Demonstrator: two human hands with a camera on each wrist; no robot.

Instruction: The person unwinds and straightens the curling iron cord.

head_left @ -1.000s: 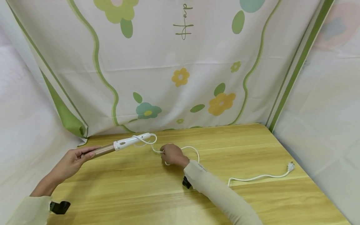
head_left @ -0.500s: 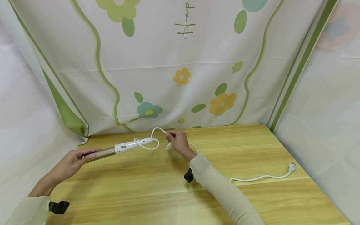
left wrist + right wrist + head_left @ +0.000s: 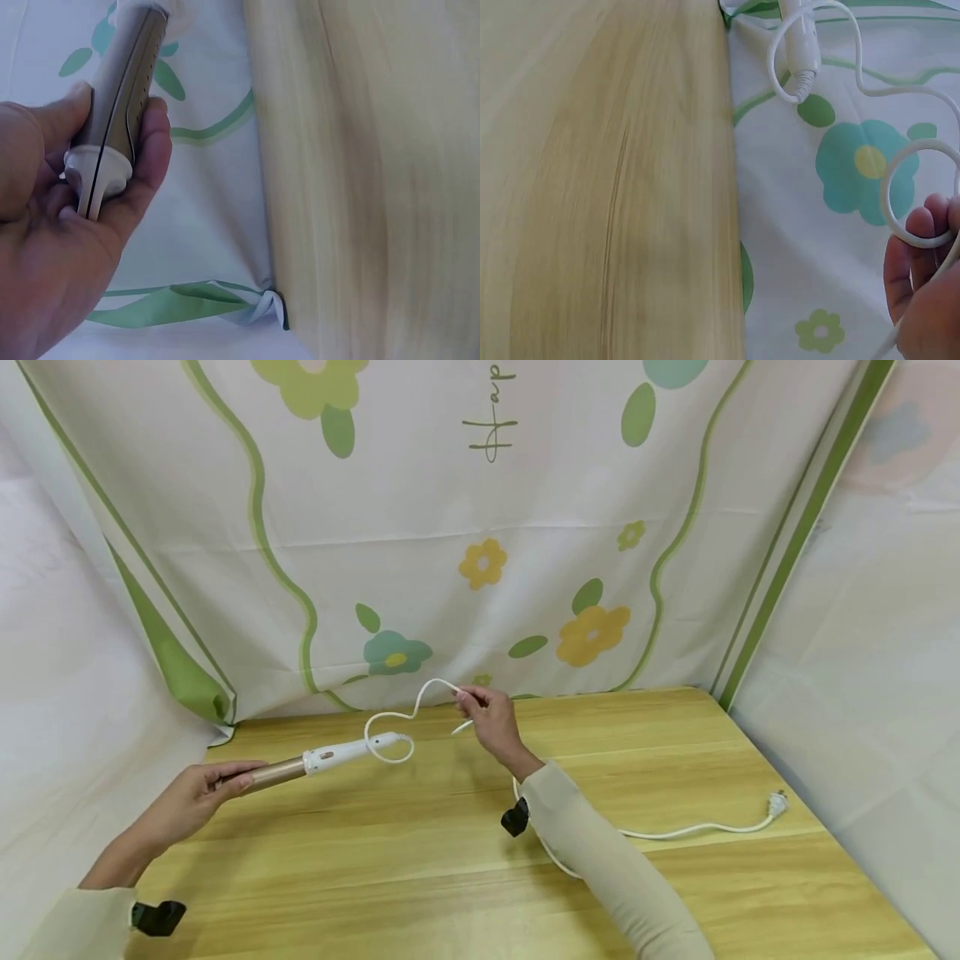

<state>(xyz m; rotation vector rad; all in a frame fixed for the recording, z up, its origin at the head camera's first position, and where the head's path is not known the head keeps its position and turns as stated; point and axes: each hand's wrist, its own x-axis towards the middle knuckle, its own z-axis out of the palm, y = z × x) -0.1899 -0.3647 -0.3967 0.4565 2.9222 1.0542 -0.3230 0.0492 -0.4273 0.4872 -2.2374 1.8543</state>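
A hair straightener [image 3: 332, 755], with a white handle and a gold front part, is held aslant over the table. My left hand [image 3: 197, 793] grips its gold end between thumb and fingers. In the left wrist view a seam runs along the gold barrel [image 3: 124, 79] to the pale tip. From the handle's far end a white power cord [image 3: 427, 687] loops round and rises to my right hand [image 3: 491, 720]. That hand pinches the cord, and the right wrist view shows a small cord loop [image 3: 889, 187] at its fingers.
The cord's plug [image 3: 777, 804] lies near the right edge of the wooden table [image 3: 405, 893]. Cord runs from it beneath the right sleeve [image 3: 615, 860]. Flowered cloth [image 3: 420, 510] hangs behind the table and at both sides.
My right hand has lifted the cord off the table, moving up and slightly right. The cord near the handle has unwound into a wider loop. My left hand and the hair straightener have barely moved.
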